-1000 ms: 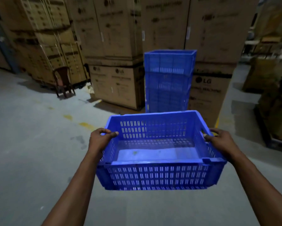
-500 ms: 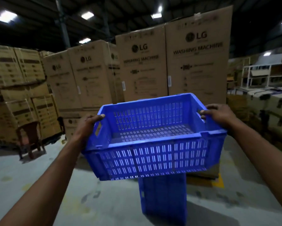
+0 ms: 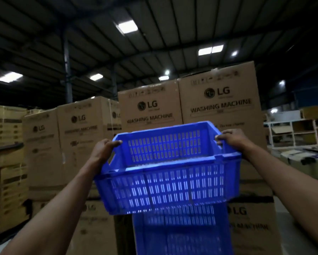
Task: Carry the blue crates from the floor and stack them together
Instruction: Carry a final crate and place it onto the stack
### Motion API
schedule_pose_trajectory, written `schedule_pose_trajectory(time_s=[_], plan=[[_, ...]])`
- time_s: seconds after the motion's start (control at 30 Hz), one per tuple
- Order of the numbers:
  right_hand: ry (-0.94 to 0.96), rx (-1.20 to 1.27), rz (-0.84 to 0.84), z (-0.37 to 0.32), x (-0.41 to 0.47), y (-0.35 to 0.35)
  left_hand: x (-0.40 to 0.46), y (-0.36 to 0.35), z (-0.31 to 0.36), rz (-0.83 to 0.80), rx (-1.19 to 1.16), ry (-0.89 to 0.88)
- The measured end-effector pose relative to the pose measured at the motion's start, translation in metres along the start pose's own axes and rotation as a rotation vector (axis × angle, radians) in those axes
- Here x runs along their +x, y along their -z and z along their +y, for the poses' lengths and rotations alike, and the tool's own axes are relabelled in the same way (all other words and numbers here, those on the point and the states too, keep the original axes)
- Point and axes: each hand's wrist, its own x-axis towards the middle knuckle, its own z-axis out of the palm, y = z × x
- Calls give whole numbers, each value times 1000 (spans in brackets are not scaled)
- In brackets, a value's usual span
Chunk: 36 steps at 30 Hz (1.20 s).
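Note:
I hold an empty blue slotted crate [image 3: 165, 186] up high in front of me, tilted slightly down to the left. My left hand [image 3: 103, 150] grips its left end rim, with the fingers curled over the edge. At the opposite end, my right hand [image 3: 232, 139] grips the right rim the same way. Directly under the held crate stands a stack of blue crates [image 3: 182, 234]; the crate's bottom hangs just above the stack's top and hides it.
Tall cardboard washing machine boxes [image 3: 217, 107] rise close behind the stack, and more boxes [image 3: 42, 153] stand to the left. White shelving [image 3: 292, 133] and low cartons are at the right. Roof lights glow overhead.
I have come up to the stack and lifted the crate from waist height to above the stack's top. My view has tilted upward. Both hands kept their grip.

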Motion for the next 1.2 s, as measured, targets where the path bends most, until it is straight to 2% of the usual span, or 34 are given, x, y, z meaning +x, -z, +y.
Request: schedule_pose_trajectory(time_s=[0.17, 0.4, 0.6, 0.67, 0.8, 0.9, 1.07, 1.13, 1.2], plan=[[11, -4, -53, 16, 70, -26, 118, -30, -21, -71, 6, -58], [-109, 35, 86, 49, 142, -77, 253, -85, -76, -214, 20, -44], [-190, -8, 111, 92, 181, -86, 297, -141, -111, -301, 53, 3], [-223, -18, 68, 106, 195, -81, 306, -153, -121, -389, 121, 27], [-355, 33, -114, 119, 203, -76, 311, -165, -136, -566, 463, -23], [-290, 45, -107, 117, 202, -77, 291, -170, -142, -497, 594, -133], [66, -233, -74, 122, 168, -85, 240, -198, -181, -296, 809, -459], [135, -319, -76, 121, 154, -88, 249, -209, -196, -181, 829, -502], [212, -454, -72, 115, 142, -95, 270, -211, -205, -157, 871, -453]])
